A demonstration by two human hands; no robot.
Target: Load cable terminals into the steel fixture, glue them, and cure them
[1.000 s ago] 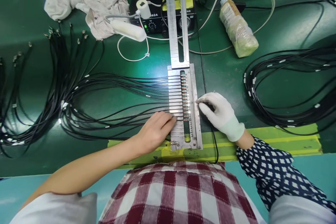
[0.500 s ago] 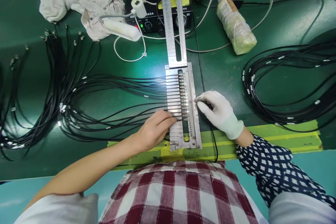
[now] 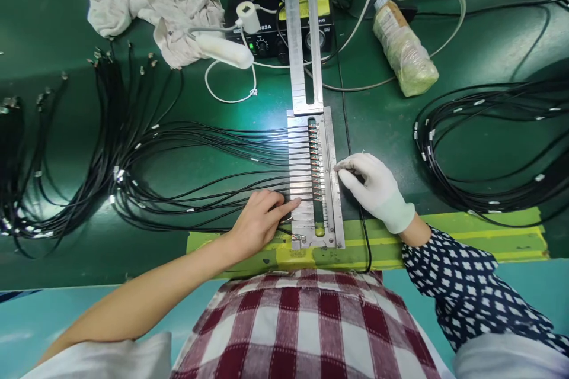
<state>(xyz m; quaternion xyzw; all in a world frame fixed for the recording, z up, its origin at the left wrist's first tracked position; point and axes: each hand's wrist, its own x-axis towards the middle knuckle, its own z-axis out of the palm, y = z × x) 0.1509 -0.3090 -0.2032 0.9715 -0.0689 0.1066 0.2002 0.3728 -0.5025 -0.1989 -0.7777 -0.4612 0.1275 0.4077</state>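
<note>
Two hands flank a metal jig (image 3: 303, 211) on a green bench (image 3: 377, 121), as seen in the head view. Black cables (image 3: 267, 143) run in from the left, lie side by side across the jig's grooved plate, and end in small metal tips (image 3: 315, 154) ranged along its slot. One further connector (image 3: 299, 238) lies at the jig's near end, above yellow tape (image 3: 489, 237). A slotted frame (image 3: 295, 47) extends from the far end over a black control box (image 3: 262, 46).

The left hand (image 3: 255, 222), bare, lies at the jig's left edge, index finger stretched over the plate near the lowest cables, the other fingers curled; whether they close on a cable cannot be told. The right hand (image 3: 376, 188), gloved, is at the opposite edge, thumb and forefinger tips close together; anything between them is too small to make out.

Handling, as judged: the cables are probably light, springy and smooth, apt to roll or draw back toward their loops; the jacket just left of the plate offers the best hold. The tips look fragile and are better left unpinched. The jig, presumably heavy and stiff, is best steadied by its long edges.
</note>
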